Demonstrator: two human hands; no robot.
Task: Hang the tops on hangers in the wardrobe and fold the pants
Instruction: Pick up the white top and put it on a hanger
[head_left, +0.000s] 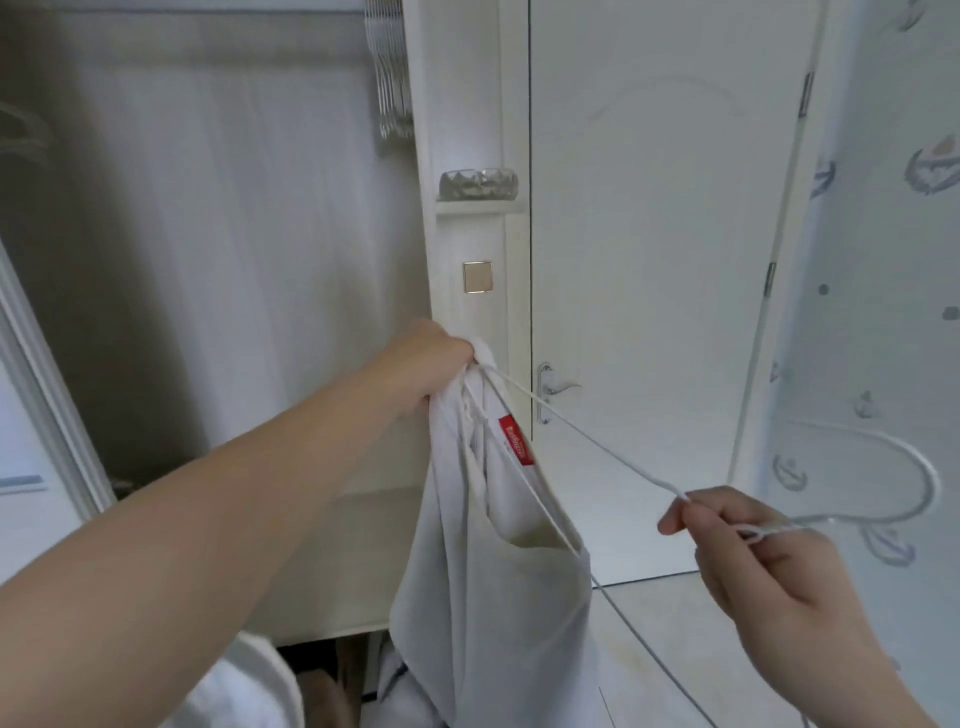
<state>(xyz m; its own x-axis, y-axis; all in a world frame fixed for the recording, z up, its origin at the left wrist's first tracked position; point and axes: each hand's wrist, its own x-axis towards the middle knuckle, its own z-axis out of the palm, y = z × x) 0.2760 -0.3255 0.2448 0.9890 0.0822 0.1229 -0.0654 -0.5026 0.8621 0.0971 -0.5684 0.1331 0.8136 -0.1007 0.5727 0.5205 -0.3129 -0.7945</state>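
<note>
Left hand (441, 364) grips the bunched neck of the white top (493, 623), holding it up by the open wardrobe (234, 234), while right hand (753, 561) pinches its thin strap (587, 431) taut beside the white hanger (924, 483), likely spreading it for threading.
</note>
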